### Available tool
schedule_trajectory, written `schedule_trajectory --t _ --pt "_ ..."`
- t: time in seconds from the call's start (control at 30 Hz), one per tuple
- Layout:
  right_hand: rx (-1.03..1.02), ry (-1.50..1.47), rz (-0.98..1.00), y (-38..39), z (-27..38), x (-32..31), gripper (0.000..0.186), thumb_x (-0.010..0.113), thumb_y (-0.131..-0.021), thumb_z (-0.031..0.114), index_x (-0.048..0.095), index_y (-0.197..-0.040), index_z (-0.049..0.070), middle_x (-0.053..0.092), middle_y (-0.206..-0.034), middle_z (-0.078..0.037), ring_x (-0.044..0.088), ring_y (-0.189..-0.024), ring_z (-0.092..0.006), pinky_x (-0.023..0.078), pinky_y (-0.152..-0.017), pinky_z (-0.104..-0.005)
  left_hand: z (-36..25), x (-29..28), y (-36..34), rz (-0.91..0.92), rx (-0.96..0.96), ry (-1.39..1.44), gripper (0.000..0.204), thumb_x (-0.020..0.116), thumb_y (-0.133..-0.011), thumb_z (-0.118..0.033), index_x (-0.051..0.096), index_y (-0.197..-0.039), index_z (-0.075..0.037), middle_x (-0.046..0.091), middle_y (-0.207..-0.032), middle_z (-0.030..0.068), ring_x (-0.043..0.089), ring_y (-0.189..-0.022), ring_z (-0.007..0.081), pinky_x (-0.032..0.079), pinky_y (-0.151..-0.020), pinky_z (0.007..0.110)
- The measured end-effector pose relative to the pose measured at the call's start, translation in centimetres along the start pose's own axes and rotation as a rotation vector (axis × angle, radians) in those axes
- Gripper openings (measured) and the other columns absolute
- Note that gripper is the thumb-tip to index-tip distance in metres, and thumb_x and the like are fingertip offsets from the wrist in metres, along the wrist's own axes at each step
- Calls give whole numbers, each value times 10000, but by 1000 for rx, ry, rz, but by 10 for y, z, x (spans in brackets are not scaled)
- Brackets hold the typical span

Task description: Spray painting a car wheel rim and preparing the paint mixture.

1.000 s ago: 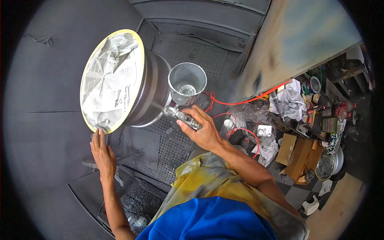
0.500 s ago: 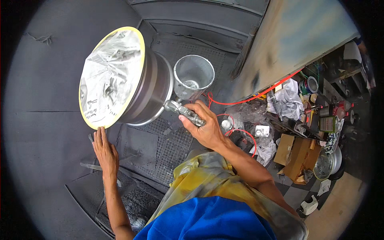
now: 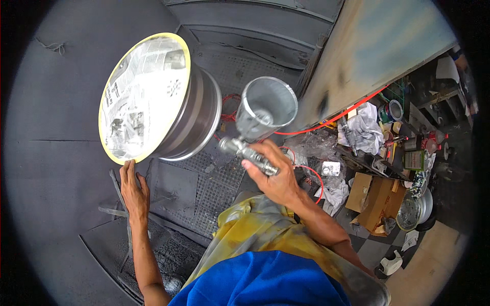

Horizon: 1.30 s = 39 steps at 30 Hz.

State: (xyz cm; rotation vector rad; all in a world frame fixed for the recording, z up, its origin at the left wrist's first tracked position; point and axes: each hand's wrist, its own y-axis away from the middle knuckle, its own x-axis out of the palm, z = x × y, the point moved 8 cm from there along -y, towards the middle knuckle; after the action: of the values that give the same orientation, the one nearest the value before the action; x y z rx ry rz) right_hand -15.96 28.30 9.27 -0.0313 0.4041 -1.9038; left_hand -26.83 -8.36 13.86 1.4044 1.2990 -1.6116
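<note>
Now spray gun (image 3: 249,154), gripped in right hand (image 3: 278,176), sits farther right of wheel (image 3: 193,120); masking paper (image 3: 139,102) rotated, so wheel's likely hand-turned. Left hand (image 3: 134,196) open at wheel's lower edge, contact unclear.

Left of the left hand (image 3: 135,196) spreads a matte dark-grey wall (image 3: 56,173); a dimpled dark-grey floor (image 3: 217,187) shows between it and the right hand (image 3: 275,176). Grey-and-black checkered floor tiles (image 3: 368,251) lie right of the latter.

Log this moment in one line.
left hand: at lower edge of wheel | right hand: gripping spray gun | newspaper: covering wheel face
</note>
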Motion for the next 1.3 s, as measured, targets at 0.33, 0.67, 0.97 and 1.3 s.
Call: schedule_trajectory --t 0.33,0.67,0.97,1.3 --pt "63 23 -64 -8 -14 -10 279 777 -917 136 654 -1129 4 620 -965 -149 652 -855 -311 514 -757 -395 22 0 6 -40 -16 -3 364 584 -910 82 612 -1271 55 602 -1234 229 625 -1184 425 534 -970 480" --pt "128 102 -77 17 -53 4 260 757 -937 154 649 -1117 -1 633 -997 -178 664 -904 -368 519 -784 -429 28 -2 9 -61 -21 17 322 576 -903 101 620 -1216 44 618 -1198 214 629 -1170 418 534 -965 472" --pt "145 -51 160 49 -51 43 302 775 -919 159 657 -1148 1 637 -1001 -156 664 -922 -326 526 -808 -395 21 -1 11 -69 -38 6 334 574 -912 101 617 -1239 47 620 -1212 215 627 -1186 410 522 -998 471" --pt "163 95 -84 4 -41 -18 258 761 -933 148 660 -1120 2 642 -996 -169 666 -906 -337 524 -794 -409 45 13 30 -120 -86 -39 519 533 -930 116 550 -1437 4 550 -1431 209 551 -1333 400 484 -1076 457"
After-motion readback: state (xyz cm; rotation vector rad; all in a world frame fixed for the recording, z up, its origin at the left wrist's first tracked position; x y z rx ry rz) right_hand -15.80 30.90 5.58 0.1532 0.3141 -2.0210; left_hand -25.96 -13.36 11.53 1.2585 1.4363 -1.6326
